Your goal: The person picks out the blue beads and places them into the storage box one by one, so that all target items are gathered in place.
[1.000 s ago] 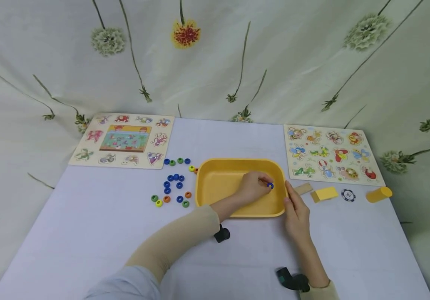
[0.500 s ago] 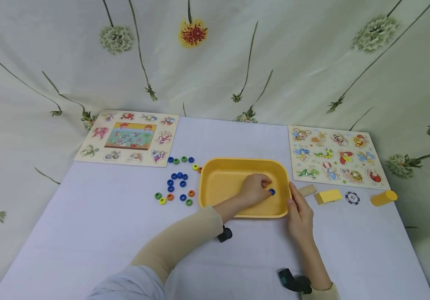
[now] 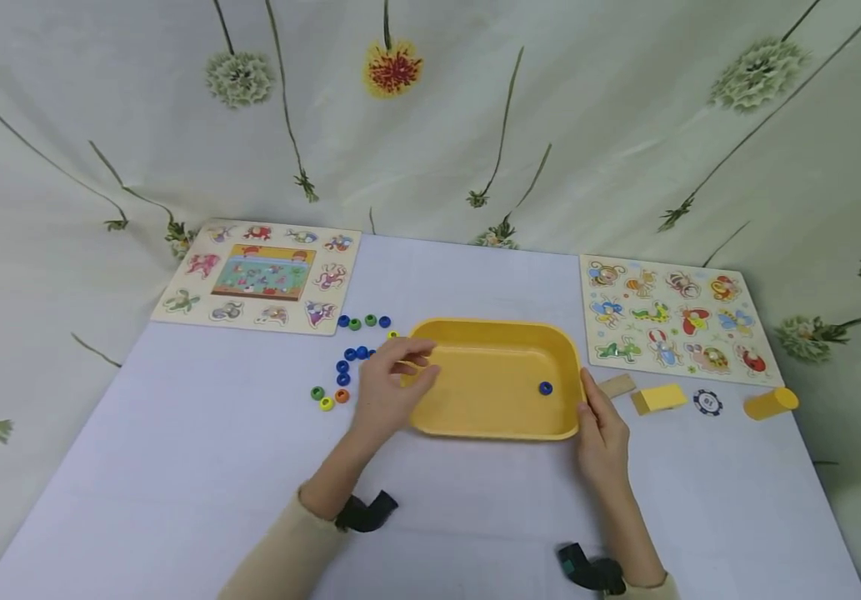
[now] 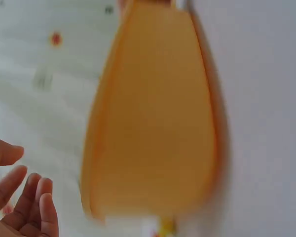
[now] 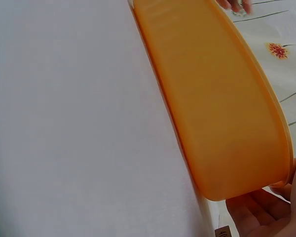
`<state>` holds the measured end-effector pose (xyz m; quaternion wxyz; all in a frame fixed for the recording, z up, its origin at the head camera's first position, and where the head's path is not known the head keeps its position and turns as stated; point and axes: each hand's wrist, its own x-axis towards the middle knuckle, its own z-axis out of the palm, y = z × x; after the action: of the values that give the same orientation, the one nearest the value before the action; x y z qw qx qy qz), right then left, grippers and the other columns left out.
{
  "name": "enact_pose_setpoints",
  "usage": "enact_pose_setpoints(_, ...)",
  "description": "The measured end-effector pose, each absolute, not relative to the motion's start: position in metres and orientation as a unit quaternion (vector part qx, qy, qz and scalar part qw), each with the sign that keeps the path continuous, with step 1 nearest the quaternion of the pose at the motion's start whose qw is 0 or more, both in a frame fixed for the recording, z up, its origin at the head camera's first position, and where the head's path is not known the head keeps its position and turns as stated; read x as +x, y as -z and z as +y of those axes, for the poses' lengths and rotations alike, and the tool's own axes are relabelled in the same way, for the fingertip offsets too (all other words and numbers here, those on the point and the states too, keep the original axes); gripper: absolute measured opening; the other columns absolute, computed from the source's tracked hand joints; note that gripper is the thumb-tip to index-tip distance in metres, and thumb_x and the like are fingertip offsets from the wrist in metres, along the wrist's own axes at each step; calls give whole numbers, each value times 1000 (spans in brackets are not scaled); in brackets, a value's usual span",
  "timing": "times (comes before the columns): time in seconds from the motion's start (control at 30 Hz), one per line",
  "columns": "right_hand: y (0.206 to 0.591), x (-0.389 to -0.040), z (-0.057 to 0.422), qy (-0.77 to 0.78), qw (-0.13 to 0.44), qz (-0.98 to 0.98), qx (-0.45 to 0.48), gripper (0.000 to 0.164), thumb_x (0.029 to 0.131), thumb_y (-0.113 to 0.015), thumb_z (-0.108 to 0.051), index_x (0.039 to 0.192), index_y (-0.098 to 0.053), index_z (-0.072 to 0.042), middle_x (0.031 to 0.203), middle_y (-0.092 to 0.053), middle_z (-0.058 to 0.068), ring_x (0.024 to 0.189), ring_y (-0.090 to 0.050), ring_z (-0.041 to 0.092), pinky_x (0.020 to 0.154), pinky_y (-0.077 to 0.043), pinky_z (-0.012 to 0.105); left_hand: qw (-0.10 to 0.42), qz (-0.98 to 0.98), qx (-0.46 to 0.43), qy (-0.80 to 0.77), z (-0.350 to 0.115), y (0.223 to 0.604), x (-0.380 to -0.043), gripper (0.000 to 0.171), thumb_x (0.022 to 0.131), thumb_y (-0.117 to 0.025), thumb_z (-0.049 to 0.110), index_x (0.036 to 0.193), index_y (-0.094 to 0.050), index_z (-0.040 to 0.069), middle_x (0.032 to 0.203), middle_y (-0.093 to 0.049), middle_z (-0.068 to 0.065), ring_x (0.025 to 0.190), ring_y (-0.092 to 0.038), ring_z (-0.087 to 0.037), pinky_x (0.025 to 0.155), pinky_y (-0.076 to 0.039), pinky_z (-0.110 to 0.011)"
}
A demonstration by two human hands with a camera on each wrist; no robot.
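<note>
A yellow tray (image 3: pixel 483 408) sits mid-table in the head view, with one blue bead (image 3: pixel 546 388) on its floor toward the right end. My left hand (image 3: pixel 385 392) hovers at the tray's left end. Its fingers are loosely bent and hold nothing, as the left wrist view shows of the hand (image 4: pixel 27 197). At the tray's right end my right hand (image 3: pixel 601 437) grips the rim and wall. In the right wrist view its fingers reach under the tray's end wall. Several blue beads (image 3: pixel 343 367) lie left of the tray, some hidden behind my left hand.
Green beads (image 3: pixel 317 392), a yellow bead (image 3: pixel 327 403) and an orange bead (image 3: pixel 342 396) lie among them. Picture puzzle boards (image 3: pixel 197 312) (image 3: pixel 681 325) stand at the back. Right of the tray are a wooden block (image 3: pixel 616 384), a yellow block (image 3: pixel 658 398), a chip (image 3: pixel 708 402) and a yellow cylinder (image 3: pixel 771 403).
My left hand has let go of the blue bead inside the tray and swung left to the tray's left end. The right hand keeps its hold.
</note>
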<state>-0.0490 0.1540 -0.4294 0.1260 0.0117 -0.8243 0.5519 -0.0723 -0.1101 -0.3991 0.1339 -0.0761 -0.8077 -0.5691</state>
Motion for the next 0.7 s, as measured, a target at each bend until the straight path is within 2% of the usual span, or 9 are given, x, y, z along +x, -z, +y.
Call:
enact_pose_setpoints(0.13, 432, -50, 156, -554, 124, -824, 8, 41, 90, -38, 3, 130, -42, -2, 133, -44, 10, 125, -38, 22, 93, -30, 6, 168, -820, 0, 547, -159, 416, -63, 27, 77, -67, 16, 103, -64, 11, 97, -60, -3, 85, -55, -15, 72, -49, -31)
enact_pose_setpoints(0.4, 455, -57, 166, -556, 109, -824, 6, 42, 92, -38, -2, 132, -41, -13, 135, -42, 0, 126, -36, 12, 93, -30, 6, 127, -847, 64, 512, -196, 458, -50, 32, 75, -69, 13, 107, -62, 10, 100, -59, -8, 82, -53, -14, 65, -47, -13)
enact_pose_setpoints(0.6, 438, -51, 158, -554, 115, -825, 12, 41, 91, -37, 1, 131, -41, -4, 135, -42, 10, 126, -37, 19, 93, -30, 6, 124, -863, 55, 486, -197, 467, -51, 30, 74, -70, 15, 104, -63, 16, 92, -57, -2, 79, -50, -12, 63, -44, -15)
enact_pose_setpoints(0.7, 432, -49, 155, -554, 116, -825, 4, 40, 91, -37, 1, 131, -42, -3, 134, -43, 9, 126, -37, 20, 94, -30, 6, 114, -894, 43, 431, -196, 470, -53, 31, 73, -71, 18, 104, -64, 18, 93, -56, 1, 77, -47, -11, 62, -42, -18)
